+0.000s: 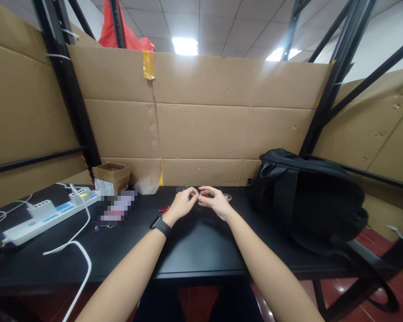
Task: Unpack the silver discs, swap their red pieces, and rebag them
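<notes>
Both of my hands meet above the middle of the black table [195, 250]. My left hand [183, 203], with a dark watch on its wrist, pinches a small white and red piece [201, 194] with closed fingers. My right hand [215, 201] pinches the same piece from the other side. The piece is too small to name. A bit of red wire [164, 209] lies on the table just under my left hand.
A black backpack [309, 201] lies on the table's right side. A white power strip [47, 214] with white cables sits at the left. A small cardboard box [111, 175] and a clear plastic bag [147, 188] stand by the cardboard back wall. A small round object [227, 197] lies beside my right hand.
</notes>
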{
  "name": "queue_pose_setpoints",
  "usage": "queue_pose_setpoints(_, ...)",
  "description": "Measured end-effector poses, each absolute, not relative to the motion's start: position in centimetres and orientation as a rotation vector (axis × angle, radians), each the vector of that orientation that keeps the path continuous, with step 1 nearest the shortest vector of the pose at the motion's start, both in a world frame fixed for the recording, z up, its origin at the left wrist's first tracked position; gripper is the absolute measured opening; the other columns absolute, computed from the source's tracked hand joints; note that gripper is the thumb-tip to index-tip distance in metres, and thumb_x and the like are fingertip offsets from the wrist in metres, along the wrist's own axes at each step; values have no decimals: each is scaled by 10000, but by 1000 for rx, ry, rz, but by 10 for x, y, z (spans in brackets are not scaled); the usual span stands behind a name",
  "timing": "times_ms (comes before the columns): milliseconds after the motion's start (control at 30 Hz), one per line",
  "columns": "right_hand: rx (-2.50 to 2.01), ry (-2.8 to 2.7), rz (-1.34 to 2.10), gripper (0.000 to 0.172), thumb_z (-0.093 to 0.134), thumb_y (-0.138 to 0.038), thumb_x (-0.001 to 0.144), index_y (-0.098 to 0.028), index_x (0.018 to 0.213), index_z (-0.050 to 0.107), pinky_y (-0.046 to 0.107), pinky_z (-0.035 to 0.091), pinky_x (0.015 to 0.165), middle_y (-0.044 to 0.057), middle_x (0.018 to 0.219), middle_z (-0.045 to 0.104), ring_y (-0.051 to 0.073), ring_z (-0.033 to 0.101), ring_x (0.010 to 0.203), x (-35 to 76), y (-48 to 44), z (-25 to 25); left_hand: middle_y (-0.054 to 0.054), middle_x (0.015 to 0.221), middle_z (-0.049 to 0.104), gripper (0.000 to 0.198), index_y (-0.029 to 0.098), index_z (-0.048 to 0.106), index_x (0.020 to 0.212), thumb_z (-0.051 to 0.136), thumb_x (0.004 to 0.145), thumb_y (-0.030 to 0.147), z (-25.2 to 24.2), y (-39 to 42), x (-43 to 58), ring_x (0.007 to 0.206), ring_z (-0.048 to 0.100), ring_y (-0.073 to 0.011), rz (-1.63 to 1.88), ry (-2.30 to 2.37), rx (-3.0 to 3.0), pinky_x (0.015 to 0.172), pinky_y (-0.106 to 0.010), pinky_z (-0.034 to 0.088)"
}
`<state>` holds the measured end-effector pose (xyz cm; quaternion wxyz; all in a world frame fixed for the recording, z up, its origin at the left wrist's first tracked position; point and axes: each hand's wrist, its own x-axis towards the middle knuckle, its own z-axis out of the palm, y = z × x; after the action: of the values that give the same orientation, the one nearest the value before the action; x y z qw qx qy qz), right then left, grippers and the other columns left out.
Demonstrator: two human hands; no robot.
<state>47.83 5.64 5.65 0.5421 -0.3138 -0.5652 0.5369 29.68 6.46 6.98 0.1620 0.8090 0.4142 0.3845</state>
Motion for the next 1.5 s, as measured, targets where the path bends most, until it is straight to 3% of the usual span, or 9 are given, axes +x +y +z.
queue_pose_setpoints(100, -777, -1360, 1235, 527, 885, -341, 609, -216, 1089, 706, 430, 595, 865, 31, 1018, 592, 167, 668, 855, 480, 58, 56, -57, 1092, 711, 289, 238, 647, 1070, 391, 985, 344, 66, 69, 290, 1008, 654, -194, 966, 1251, 2498, 892, -300, 471)
queue_pose_setpoints(233, -841, -1379, 1141, 547, 872, -355, 618, -210, 1115, 695, 383, 594, 813, 34, 1014, 595, 165, 673, 835, 487, 61, 57, -118, 1334, 597, 352, 228, 570, 1262, 459, 950, 350, 57, 76, 278, 1232, 551, -263, 665, 1581, 2633, 1003, -419, 417)
queue_pose_setpoints(467, -978, -1500, 796, 545, 849, -306, 617, -180, 1112, 660, 314, 557, 795, 52, 978, 669, 162, 681, 817, 503, 75, 54, -132, 1364, 585, 412, 232, 584, 1269, 485, 909, 405, 50, 80, 272, 1281, 509, -309, 198, 1660, 2618, 1022, -503, 379)
queue_pose_setpoints(600, -1106, -1639, 537, 462, 845, -287, 595, -182, 1018, 691, 302, 543, 770, 54, 924, 719, 178, 683, 810, 510, 79, 53, -100, 1233, 652, 345, 263, 656, 1167, 388, 949, 272, 52, 78, 275, 1173, 588, -270, 292, 1584, 2713, 967, -442, 401)
queue_pose_setpoints(767, -1150, -1740, 470, 385, 835, -315, 601, -192, 942, 706, 292, 533, 764, 39, 868, 745, 184, 694, 793, 513, 78, 53, -54, 1121, 673, 452, 287, 697, 1079, 422, 823, 36, 50, 76, 281, 1101, 601, -218, 406, 1394, 2818, 955, -379, 379)
queue_pose_setpoints(1067, -1126, -1784, 512, 371, 836, -315, 594, -180, 916, 711, 277, 530, 741, 39, 847, 754, 175, 696, 771, 510, 74, 55, -40, 1121, 655, 328, 263, 642, 1029, 464, 830, 71, 43, 86, 282, 1079, 596, -212, 568, 1387, 2740, 978, -388, 384)
queue_pose_setpoints(1167, -1118, -1788, 532, 369, 838, -313, 593, -178, 913, 710, 277, 533, 748, 40, 856, 754, 175, 697, 779, 510, 73, 55, -55, 1113, 659, 212, 234, 599, 1033, 512, 857, 153, 43, 86, 283, 1087, 599, -223, 607, 1457, 2692, 956, -381, 413)
queue_pose_setpoints(1300, -1096, -1812, 551, 360, 840, -325, 607, -181, 910, 710, 281, 538, 762, 41, 861, 754, 176, 697, 786, 510, 71, 56, -65, 1082, 679, 209, 215, 608, 1035, 623, 832, 264, 43, 83, 290, 1042, 628, -230, 634, 1403, 2683, 900, -333, 456)
queue_pose_setpoints(1500, -1113, -1922, 529, 329, 847, -345, 617, -184, 873, 720, 262, 528, 710, 35, 832, 750, 180, 693, 778, 495, 67, 52, -93, 977, 698, 89, 176, 671, 887, 631, 813, 206, 42, 81, 297, 916, 666, -219, 713, 1363, 2702, 817, -282, 490)
